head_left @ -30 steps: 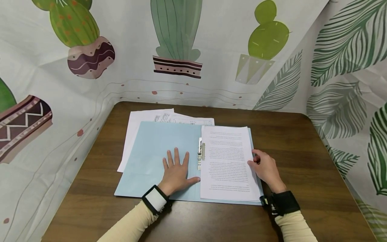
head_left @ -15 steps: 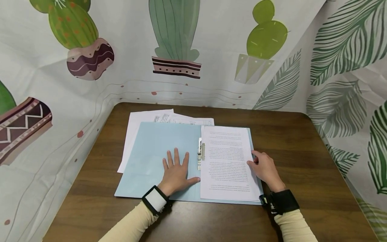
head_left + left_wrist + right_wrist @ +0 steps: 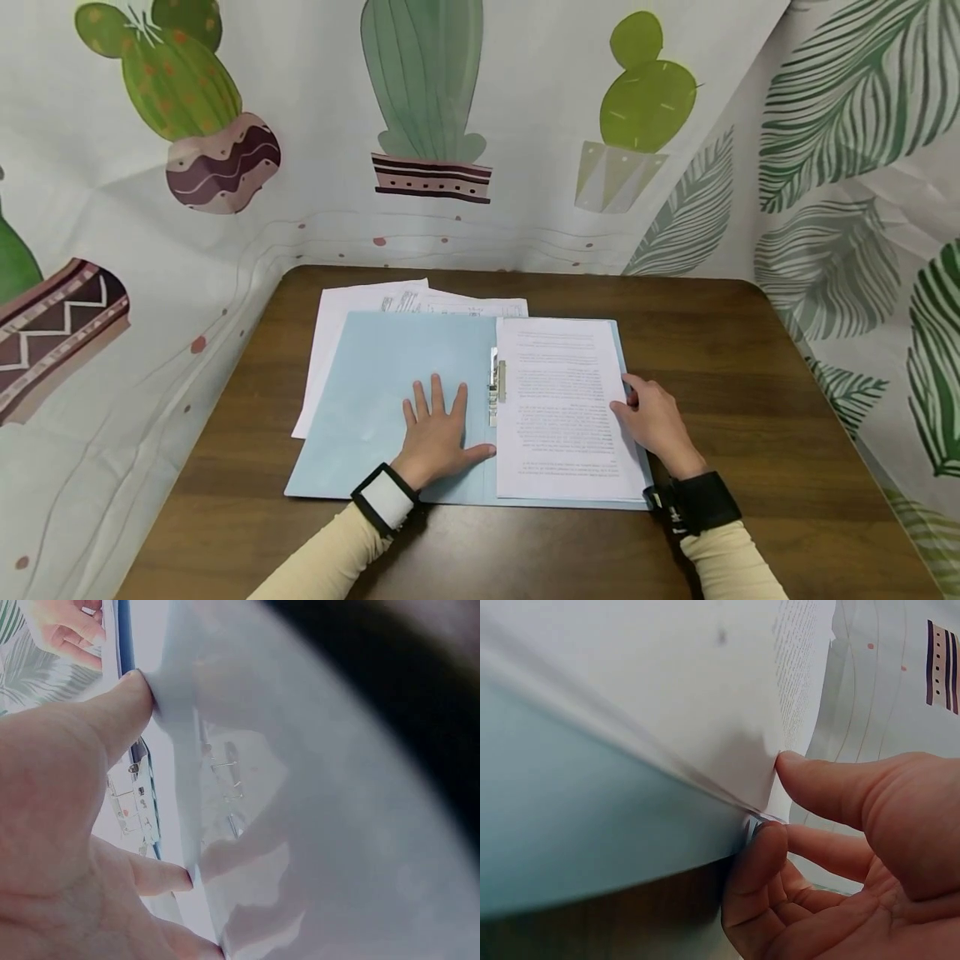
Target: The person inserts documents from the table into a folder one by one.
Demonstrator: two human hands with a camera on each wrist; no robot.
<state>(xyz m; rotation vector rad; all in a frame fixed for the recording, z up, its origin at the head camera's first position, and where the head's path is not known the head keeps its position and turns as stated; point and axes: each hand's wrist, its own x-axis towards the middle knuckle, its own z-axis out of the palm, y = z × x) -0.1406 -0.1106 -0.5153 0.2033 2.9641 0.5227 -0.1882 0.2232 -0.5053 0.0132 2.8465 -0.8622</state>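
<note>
A light blue folder [image 3: 382, 354] lies spread on the table in the head view. On its right half rests a stack of printed paper [image 3: 558, 417], beside a metal clip [image 3: 501, 382] near the spine. My left hand [image 3: 435, 440] rests flat on the bare left cover, fingers spread, the thumb reaching toward the spine. At the stack's right edge, my right hand [image 3: 662, 423] pinches the sheets. In the right wrist view, the thumb presses the top of the paper [image 3: 667, 690] and curled fingers sit at the edge. How many sheets are pinched cannot be told.
Loose white sheets [image 3: 337, 312] with print stick out behind the folder's left cover. Brown wooden table [image 3: 697, 342] surrounds the folder. A white cloth [image 3: 540, 100] with cactus and leaf prints hangs behind and at both sides.
The head view has tilted slightly, so the scene sits a little lower. Both hands keep practically the same places on the folder and the paper.
</note>
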